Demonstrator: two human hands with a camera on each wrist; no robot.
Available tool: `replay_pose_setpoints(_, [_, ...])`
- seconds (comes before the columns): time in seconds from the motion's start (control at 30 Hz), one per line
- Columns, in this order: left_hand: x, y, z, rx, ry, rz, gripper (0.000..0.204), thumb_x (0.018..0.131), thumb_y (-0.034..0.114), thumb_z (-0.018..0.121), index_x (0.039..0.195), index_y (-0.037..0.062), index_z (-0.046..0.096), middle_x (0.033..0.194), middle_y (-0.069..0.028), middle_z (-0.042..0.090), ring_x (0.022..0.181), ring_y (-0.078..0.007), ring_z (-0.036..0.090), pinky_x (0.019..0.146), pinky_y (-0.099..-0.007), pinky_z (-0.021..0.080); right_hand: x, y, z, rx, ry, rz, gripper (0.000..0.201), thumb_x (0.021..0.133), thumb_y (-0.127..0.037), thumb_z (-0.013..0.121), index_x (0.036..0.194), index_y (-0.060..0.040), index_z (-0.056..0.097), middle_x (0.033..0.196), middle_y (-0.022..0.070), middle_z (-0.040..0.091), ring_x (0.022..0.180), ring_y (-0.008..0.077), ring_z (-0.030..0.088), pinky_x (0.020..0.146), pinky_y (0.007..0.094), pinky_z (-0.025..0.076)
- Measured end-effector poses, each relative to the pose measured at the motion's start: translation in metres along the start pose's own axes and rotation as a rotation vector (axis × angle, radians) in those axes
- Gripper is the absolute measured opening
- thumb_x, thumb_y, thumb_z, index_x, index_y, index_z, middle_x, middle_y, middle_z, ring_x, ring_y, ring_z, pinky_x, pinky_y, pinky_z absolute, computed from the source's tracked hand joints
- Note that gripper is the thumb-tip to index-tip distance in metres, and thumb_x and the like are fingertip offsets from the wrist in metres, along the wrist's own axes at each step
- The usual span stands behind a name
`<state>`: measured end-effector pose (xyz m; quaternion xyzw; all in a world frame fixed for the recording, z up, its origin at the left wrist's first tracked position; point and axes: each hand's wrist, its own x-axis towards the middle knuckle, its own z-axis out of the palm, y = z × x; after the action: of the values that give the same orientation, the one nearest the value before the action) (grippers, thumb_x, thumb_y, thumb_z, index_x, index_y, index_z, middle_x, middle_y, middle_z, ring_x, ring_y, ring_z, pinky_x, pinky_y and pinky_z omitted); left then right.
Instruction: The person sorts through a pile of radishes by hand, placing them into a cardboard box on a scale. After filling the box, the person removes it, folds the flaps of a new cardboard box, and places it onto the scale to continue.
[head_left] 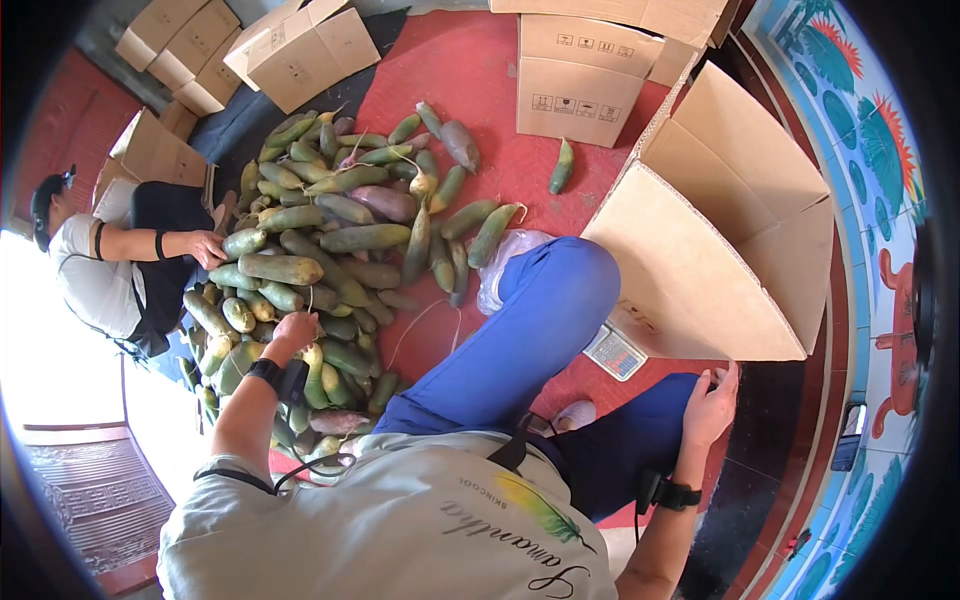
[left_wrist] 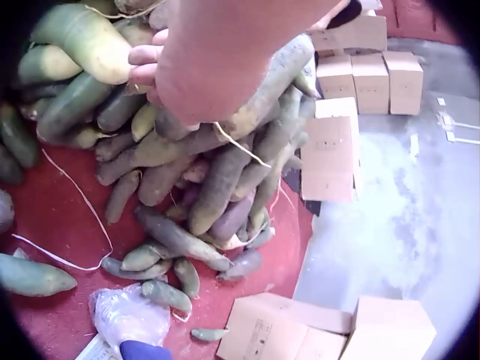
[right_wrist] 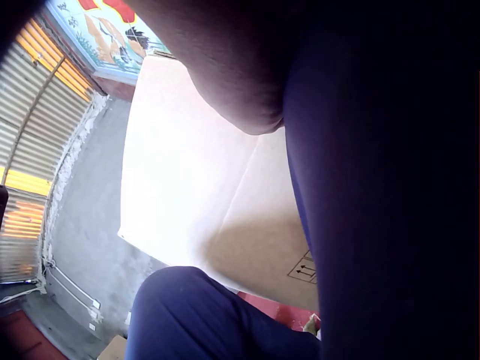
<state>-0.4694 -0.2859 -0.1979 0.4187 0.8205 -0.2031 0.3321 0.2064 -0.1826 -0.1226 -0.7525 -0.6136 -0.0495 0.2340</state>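
Observation:
A big pile of long green vegetables (head_left: 330, 240) lies on the red floor in front of me, seen again in the left wrist view (left_wrist: 217, 180). My left hand (head_left: 296, 328) reaches into the near edge of the pile. Its fingers (left_wrist: 142, 64) curl round a pale green vegetable (left_wrist: 82, 37). My right hand (head_left: 712, 400) rests on my right knee in blue trousers (head_left: 620, 440), holding nothing. In the right wrist view only the heel of that hand (right_wrist: 232, 75) shows, against the trouser leg (right_wrist: 390, 187).
A large open cardboard box (head_left: 720, 230) lies tilted at my right, a small scale (head_left: 613, 352) by its corner. More cartons (head_left: 580, 80) stand behind. A clear plastic bag (head_left: 505, 255) lies by my left knee. Another person (head_left: 100, 260) sits left of the pile.

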Motion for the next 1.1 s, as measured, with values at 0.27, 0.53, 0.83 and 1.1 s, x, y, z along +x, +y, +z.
replay_pose_setpoints(0.27, [0.001,0.020,-0.032,-0.589,0.292,0.582,0.039,0.098,0.030,0.041,0.075,0.0030,0.057,0.061,-0.0074,0.060,0.064,-0.0202,0.064,0.059,-0.0334,0.050,0.000,-0.004,0.000,-0.005,0.006,0.023,0.045,0.084,-0.011,0.062,0.125,0.0007,0.047,0.098,0.0140,0.062,0.089,0.0299,0.062,0.079,0.0411,0.048])
replay_pose_setpoints(0.53, [-0.129,0.195,-0.190,-0.977,0.682,0.878,0.048,0.102,0.035,0.031,0.066,0.0052,0.041,0.064,-0.0068,0.053,0.068,-0.0190,0.051,0.071,-0.0324,0.039,-0.002,-0.004,-0.002,-0.031,0.016,0.021,0.046,0.082,-0.013,0.062,0.124,-0.0014,0.046,0.098,0.0137,0.062,0.089,0.0319,0.061,0.079,0.0435,0.047])
replay_pose_setpoints(0.83, [-0.273,0.360,-0.323,-1.310,0.124,2.085,0.036,0.102,0.029,0.039,0.081,0.0028,0.052,0.082,-0.0103,0.060,0.088,-0.0250,0.059,0.091,-0.0394,0.045,-0.002,-0.007,-0.004,-0.051,0.030,-0.002,0.046,0.082,-0.013,0.063,0.123,-0.0014,0.047,0.098,0.0136,0.062,0.090,0.0314,0.061,0.078,0.0422,0.046])
replay_pose_setpoints(1.1, [-0.290,0.469,-0.281,-0.889,0.036,2.129,0.043,0.103,0.034,0.030,0.079,0.0040,0.049,0.076,-0.0077,0.054,0.086,-0.0203,0.059,0.085,-0.0333,0.046,-0.002,-0.002,0.002,-0.042,0.047,-0.017,0.045,0.082,-0.013,0.063,0.122,-0.0016,0.047,0.096,0.0133,0.062,0.087,0.0304,0.061,0.076,0.0420,0.047])
